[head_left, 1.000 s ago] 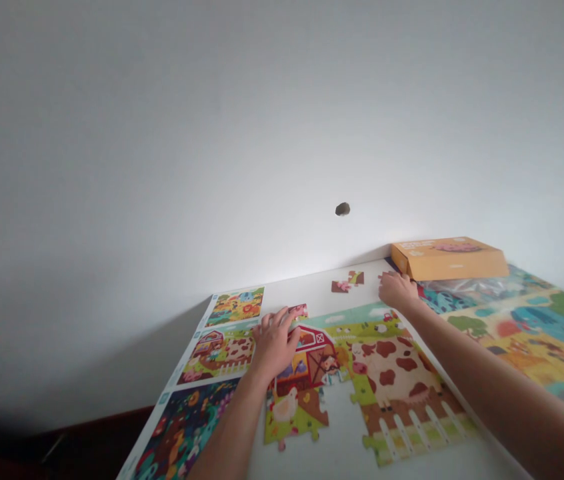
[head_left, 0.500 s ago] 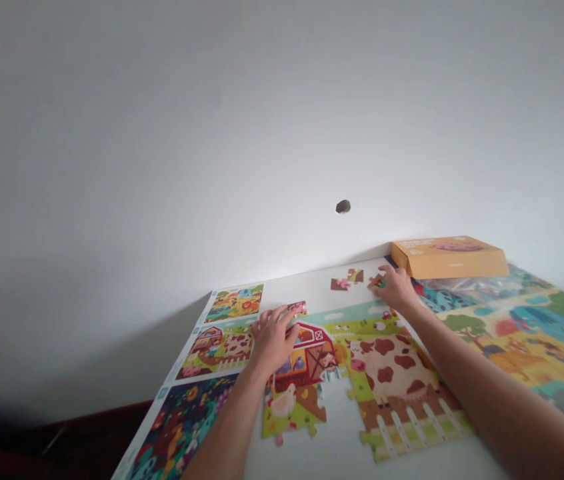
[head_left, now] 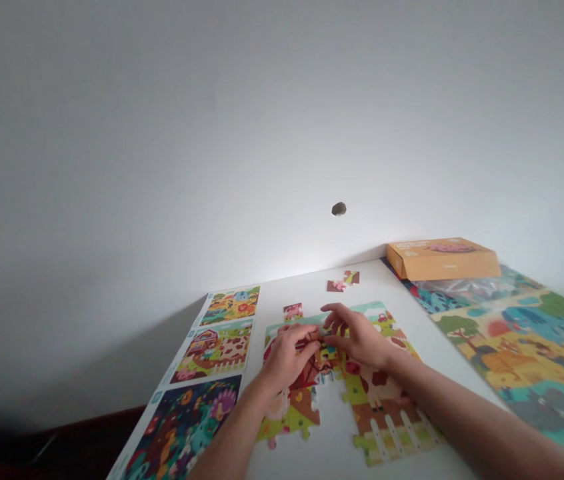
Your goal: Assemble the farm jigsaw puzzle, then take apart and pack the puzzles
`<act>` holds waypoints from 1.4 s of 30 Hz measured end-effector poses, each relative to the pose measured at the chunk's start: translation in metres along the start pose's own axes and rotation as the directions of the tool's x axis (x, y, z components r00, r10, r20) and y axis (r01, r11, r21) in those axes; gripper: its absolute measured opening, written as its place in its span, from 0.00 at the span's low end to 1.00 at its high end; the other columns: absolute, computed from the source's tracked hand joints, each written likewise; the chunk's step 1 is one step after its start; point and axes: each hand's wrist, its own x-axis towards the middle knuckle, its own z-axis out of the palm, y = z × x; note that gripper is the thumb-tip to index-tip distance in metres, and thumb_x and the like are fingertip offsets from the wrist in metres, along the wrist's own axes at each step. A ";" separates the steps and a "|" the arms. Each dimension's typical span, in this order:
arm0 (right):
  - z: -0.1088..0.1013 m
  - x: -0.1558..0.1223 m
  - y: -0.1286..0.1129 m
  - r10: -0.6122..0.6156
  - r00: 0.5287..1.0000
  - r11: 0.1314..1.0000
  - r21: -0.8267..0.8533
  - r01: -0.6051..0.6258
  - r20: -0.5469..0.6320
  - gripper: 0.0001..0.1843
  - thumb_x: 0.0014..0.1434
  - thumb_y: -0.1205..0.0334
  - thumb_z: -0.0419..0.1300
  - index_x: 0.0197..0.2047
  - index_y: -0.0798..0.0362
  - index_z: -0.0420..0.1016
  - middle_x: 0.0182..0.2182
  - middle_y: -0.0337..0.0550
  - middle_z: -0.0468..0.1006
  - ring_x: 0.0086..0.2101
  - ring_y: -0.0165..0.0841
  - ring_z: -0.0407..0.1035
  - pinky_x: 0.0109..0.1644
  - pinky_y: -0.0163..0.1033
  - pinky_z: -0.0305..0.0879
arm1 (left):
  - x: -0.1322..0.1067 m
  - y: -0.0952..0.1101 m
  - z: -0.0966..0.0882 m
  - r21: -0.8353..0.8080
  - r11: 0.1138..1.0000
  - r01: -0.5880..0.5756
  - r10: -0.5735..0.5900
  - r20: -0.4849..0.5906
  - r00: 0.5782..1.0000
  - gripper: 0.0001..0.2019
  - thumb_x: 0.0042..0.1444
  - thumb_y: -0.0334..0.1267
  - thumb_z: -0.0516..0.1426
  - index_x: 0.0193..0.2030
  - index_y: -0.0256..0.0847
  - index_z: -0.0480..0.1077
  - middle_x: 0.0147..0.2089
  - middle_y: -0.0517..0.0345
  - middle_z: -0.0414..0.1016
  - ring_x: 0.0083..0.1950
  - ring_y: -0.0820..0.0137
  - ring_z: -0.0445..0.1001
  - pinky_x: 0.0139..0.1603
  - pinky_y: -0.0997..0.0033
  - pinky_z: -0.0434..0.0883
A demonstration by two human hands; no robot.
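Both hands lean in over the puzzle, nearly meeting. The right hand [head_left: 366, 340] has thumb and fingers closed on a small puzzle piece, mostly hidden from view. The left hand [head_left: 285, 357] lies palm down with its fingertips right beside that piece; whether it grips the piece too, I cannot tell.

Largest is the pale wall [head_left: 137, 147], rising behind the far edge of the white tabletop [head_left: 442, 347]. Along the tabletop's right edge spreads a big printed sheet [head_left: 517, 360] with a blue elephant and a tree. The puzzle [head_left: 377, 400], a farm scene, lies in the middle of the tabletop. Its barn is partly under the left hand, its spotted cow partly under the right hand and forearm, and a gap opens in the side facing the tabletop's near edge, between the chicken part and the white fence. Down the tabletop's left edge runs a strip of three pictures [head_left: 217, 350]: animals nearest the far left corner, then the farm, then a dark scene.

Near the far right corner sits an orange box [head_left: 442, 259], a clear plastic bag [head_left: 467, 287] just in front of it. A dark hole [head_left: 339, 209] shows in the wall. Below it, near the tabletop's far edge, two loose pieces [head_left: 335, 286] lie side by side. Another piece, with a pig [head_left: 293, 311], rests just beyond the puzzle's far side.
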 end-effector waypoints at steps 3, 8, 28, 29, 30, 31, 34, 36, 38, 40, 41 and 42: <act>-0.002 0.002 0.003 0.101 0.994 0.993 0.051 -0.103 0.038 0.21 0.55 0.62 0.61 0.52 0.54 0.68 0.30 0.39 0.77 0.28 0.29 0.68 0.35 0.35 0.63 | -0.001 -0.005 -0.002 -0.195 0.978 0.073 -0.083 -0.047 0.995 0.13 0.58 0.38 0.57 0.50 0.42 0.69 0.39 0.56 0.79 0.42 0.65 0.78 0.47 0.68 0.71; -0.003 0.002 0.002 0.212 0.976 0.972 0.113 -0.205 -0.051 0.13 0.56 0.57 0.60 0.40 0.57 0.75 0.26 0.39 0.77 0.27 0.29 0.67 0.33 0.34 0.62 | -0.003 -0.005 -0.009 -0.299 0.950 0.084 -0.081 0.023 0.996 0.20 0.58 0.38 0.58 0.57 0.42 0.64 0.38 0.56 0.79 0.41 0.66 0.78 0.44 0.70 0.71; -0.015 -0.012 -0.017 0.153 0.918 0.983 -0.155 -0.102 0.365 0.04 0.47 0.63 0.62 0.26 0.56 0.74 0.20 0.33 0.71 0.22 0.24 0.60 0.24 0.29 0.53 | -0.005 0.013 -0.019 0.122 0.979 -0.164 0.116 0.332 0.936 0.04 0.46 0.39 0.67 0.27 0.46 0.77 0.57 0.61 0.72 0.60 0.57 0.62 0.63 0.52 0.51; -0.015 -0.013 -0.020 0.147 0.915 0.982 -0.170 -0.087 0.377 0.04 0.47 0.64 0.62 0.25 0.55 0.73 0.20 0.33 0.69 0.21 0.24 0.59 0.24 0.29 0.52 | -0.005 0.013 -0.019 0.116 0.977 -0.176 0.128 0.339 0.932 0.04 0.45 0.39 0.68 0.27 0.47 0.78 0.57 0.61 0.72 0.61 0.57 0.62 0.63 0.52 0.51; -0.015 -0.013 -0.022 0.142 0.912 0.980 -0.187 -0.073 0.386 0.04 0.47 0.64 0.62 0.25 0.55 0.72 0.19 0.32 0.68 0.21 0.23 0.58 0.24 0.29 0.51 | -0.005 0.012 -0.019 0.109 0.977 -0.186 0.138 0.345 0.929 0.04 0.45 0.39 0.68 0.26 0.47 0.78 0.57 0.61 0.71 0.61 0.57 0.62 0.63 0.52 0.51; -0.015 -0.014 -0.024 0.137 0.908 0.977 -0.203 -0.059 0.396 0.04 0.47 0.65 0.62 0.24 0.55 0.71 0.19 0.31 0.67 0.21 0.23 0.57 0.24 0.29 0.51 | -0.005 0.012 -0.019 0.102 0.976 -0.193 0.146 0.348 0.926 0.04 0.44 0.38 0.68 0.26 0.47 0.78 0.57 0.61 0.71 0.61 0.57 0.62 0.63 0.52 0.52; -0.014 -0.015 -0.024 0.117 0.904 0.969 -0.247 -0.013 0.412 0.05 0.47 0.65 0.61 0.23 0.55 0.70 0.18 0.31 0.65 0.20 0.23 0.55 0.23 0.30 0.49 | -0.005 0.013 -0.019 0.094 0.975 -0.201 0.156 0.355 0.922 0.05 0.44 0.38 0.69 0.26 0.46 0.78 0.58 0.60 0.71 0.61 0.57 0.62 0.64 0.53 0.52; -0.012 -0.016 -0.023 0.102 0.902 0.963 -0.269 0.017 0.419 0.04 0.48 0.65 0.61 0.24 0.55 0.70 0.19 0.32 0.66 0.21 0.23 0.55 0.24 0.30 0.49 | -0.005 0.014 -0.019 0.101 0.975 -0.199 0.150 0.361 0.920 0.05 0.43 0.38 0.69 0.26 0.46 0.78 0.58 0.60 0.70 0.61 0.57 0.61 0.64 0.53 0.53; -0.011 -0.016 -0.022 0.078 0.902 0.956 -0.288 0.052 0.424 0.04 0.47 0.65 0.60 0.24 0.55 0.70 0.20 0.33 0.67 0.21 0.24 0.56 0.25 0.31 0.50 | -0.005 0.015 -0.019 0.113 0.974 -0.196 0.143 0.365 0.920 0.06 0.42 0.37 0.70 0.25 0.45 0.77 0.59 0.60 0.70 0.61 0.58 0.61 0.64 0.53 0.53; -0.010 -0.016 -0.023 0.053 0.901 0.950 -0.300 0.088 0.430 0.04 0.47 0.66 0.61 0.24 0.55 0.70 0.20 0.33 0.68 0.21 0.24 0.57 0.26 0.31 0.50 | -0.005 0.015 -0.018 0.122 0.971 -0.203 0.147 0.366 0.919 0.07 0.40 0.36 0.70 0.25 0.45 0.77 0.59 0.61 0.70 0.61 0.58 0.61 0.64 0.55 0.53; -0.010 -0.016 -0.023 0.043 0.900 0.947 -0.304 0.101 0.433 0.04 0.47 0.66 0.61 0.24 0.55 0.70 0.20 0.34 0.69 0.22 0.24 0.57 0.26 0.31 0.51 | -0.005 0.015 -0.018 0.124 0.970 -0.209 0.151 0.362 0.920 0.07 0.40 0.35 0.70 0.25 0.45 0.76 0.59 0.62 0.69 0.61 0.58 0.61 0.64 0.55 0.53; -0.010 -0.015 -0.024 0.039 0.899 0.945 -0.308 0.108 0.435 0.04 0.47 0.66 0.61 0.24 0.55 0.70 0.20 0.34 0.69 0.22 0.24 0.57 0.26 0.31 0.51 | -0.005 0.014 -0.018 0.125 0.969 -0.214 0.156 0.361 0.919 0.08 0.40 0.35 0.70 0.25 0.44 0.76 0.60 0.62 0.69 0.61 0.58 0.61 0.64 0.56 0.53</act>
